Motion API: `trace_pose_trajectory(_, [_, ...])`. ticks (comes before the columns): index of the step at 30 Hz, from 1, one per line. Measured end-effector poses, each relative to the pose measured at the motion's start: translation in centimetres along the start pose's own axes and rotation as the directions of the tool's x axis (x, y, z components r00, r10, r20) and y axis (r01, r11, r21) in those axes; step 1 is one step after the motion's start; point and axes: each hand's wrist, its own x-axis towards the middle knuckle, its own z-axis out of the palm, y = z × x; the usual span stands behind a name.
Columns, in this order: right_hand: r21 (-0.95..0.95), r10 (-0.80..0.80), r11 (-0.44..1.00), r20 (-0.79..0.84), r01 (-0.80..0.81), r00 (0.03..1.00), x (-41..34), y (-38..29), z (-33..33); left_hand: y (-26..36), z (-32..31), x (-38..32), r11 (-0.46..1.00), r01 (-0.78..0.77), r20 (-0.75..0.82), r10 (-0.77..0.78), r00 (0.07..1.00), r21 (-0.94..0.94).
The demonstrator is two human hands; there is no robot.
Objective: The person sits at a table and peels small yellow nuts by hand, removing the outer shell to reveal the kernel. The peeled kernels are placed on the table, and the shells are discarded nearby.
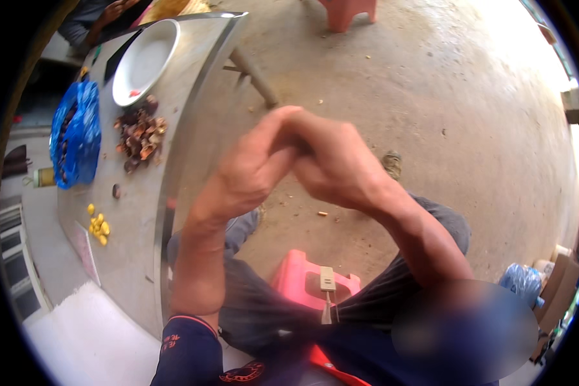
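Observation:
My left hand and my right hand meet in front of me above the floor, their fingers overlapping and blurred. Whether something lies between them is hidden. On the table at the left, a heap of brown shells and peels lies just below a white oval dish with a small red piece in it. A blue plastic bag holding dark items stands beside the heap. Nearer me on the tabletop are one dark brown nut and several peeled yellow pieces.
A pink plastic stool is between my legs, with a small beige device and cable over it. A red stool stands far ahead. Another person's hand shows at the upper left. Bottles stand at the right.

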Motion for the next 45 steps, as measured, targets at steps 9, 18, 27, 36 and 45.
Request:
trace_pose_trajectory(9, [0.288,0.301,0.899,0.137,-0.329,0.944,0.2,1.0,-2.5,2.1,0.4,-0.9,0.997,0.078,0.014,-0.078,0.997,-0.007])
trace_pose_trajectory(18, [0.276,0.327,0.884,0.216,-0.379,0.920,0.1,1.4,-2.1,0.9,1.2,-0.2,0.841,-0.260,-0.130,0.359,0.924,0.474])
trace_pose_trajectory(27, [0.241,0.343,0.882,0.262,-0.405,0.902,0.3,0.8,-2.6,0.8,0.8,-0.3,0.835,-0.253,-0.081,0.332,0.940,0.488])
trace_pose_trajectory(36, [0.548,0.487,0.646,0.240,-0.531,0.840,1.1,0.5,-3.0,0.4,0.4,0.0,0.802,-0.147,-0.089,0.242,0.966,0.579])
trace_pose_trajectory(45, [0.653,0.552,0.605,0.069,-0.456,0.831,4.1,1.4,-1.9,1.9,-3.9,-0.3,0.887,-0.290,-0.406,0.429,0.807,0.361])
